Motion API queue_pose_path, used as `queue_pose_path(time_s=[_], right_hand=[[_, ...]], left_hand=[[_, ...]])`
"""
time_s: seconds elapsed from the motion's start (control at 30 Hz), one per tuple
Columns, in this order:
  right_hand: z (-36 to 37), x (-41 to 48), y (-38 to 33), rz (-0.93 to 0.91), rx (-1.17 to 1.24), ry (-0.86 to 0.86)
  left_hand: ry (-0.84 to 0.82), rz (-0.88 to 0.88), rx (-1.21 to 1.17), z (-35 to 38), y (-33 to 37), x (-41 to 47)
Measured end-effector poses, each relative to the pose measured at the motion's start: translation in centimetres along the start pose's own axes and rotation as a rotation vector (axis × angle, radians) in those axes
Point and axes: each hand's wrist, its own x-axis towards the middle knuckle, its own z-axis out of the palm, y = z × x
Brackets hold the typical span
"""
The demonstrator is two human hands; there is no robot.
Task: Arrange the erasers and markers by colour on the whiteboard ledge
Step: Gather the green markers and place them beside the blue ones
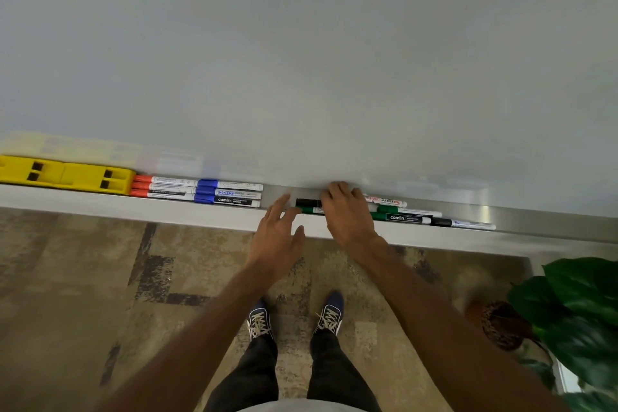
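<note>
On the whiteboard ledge (100, 202), two yellow erasers (67, 174) lie at the far left. Beside them are three red markers (160, 187), then three blue markers (230, 192). My right hand (347, 211) rests palm down over a black marker (307, 202) and a green marker (309, 210), covering their right ends; whether it grips them is hidden. My left hand (277, 234) hovers open at the ledge's front edge, its fingertips near the green marker's cap. To the right lie a red-lettered marker (388, 201), two green markers (408, 215) and another black marker (465, 223).
The whiteboard (301, 60) rises behind the ledge. A potted plant (568, 318) stands on the floor at the lower right. Patterned carpet (83, 278) and my shoes lie below.
</note>
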Motion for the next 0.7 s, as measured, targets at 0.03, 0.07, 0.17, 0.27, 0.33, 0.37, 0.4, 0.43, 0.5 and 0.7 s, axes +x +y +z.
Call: queue_pose_path(time_s=[0.03,0.07,0.17,0.27,0.33,0.37,0.4,0.43,0.5,0.7], right_hand=[[0.0,-0.1,0.0,0.004,0.013,0.014],[0.0,-0.2,0.1,0.01,0.027,0.031],[0.0,-0.9,0.1,0.034,0.095,0.105],[0.3,-1.8,-0.1,0.015,0.235,0.199],[0.7,-2.3,-0.1,-0.02,0.301,0.247],[0.9,-2.5,-0.1,-0.044,0.324,0.265],[1.1,-2.7,0.1,-0.067,0.34,0.277],[1.3,-2.9,0.3,-0.076,0.35,0.29],[1.5,-3.4,1.3,-0.034,0.352,0.327],[1.5,-3.9,6.9,0.227,0.164,0.23]], left_hand=[[0.041,-0.038,-0.064,0.2,0.3,0.1],[0.089,-0.089,-0.158,0.4,0.6,0.2],[0.149,-0.363,-0.564,0.5,1.6,0.8],[0.096,-0.614,-1.069,0.9,2.4,1.3],[0.054,-0.659,-1.339,1.2,2.9,1.3],[0.027,-0.666,-1.452,1.4,3.0,1.2],[0.007,-0.671,-1.535,1.5,3.2,1.2],[-0.003,-0.677,-1.586,1.7,3.2,1.1],[0.005,-0.7,-1.625,2.0,3.5,1.2],[0.025,-0.777,-1.63,2.9,4.1,1.2]])
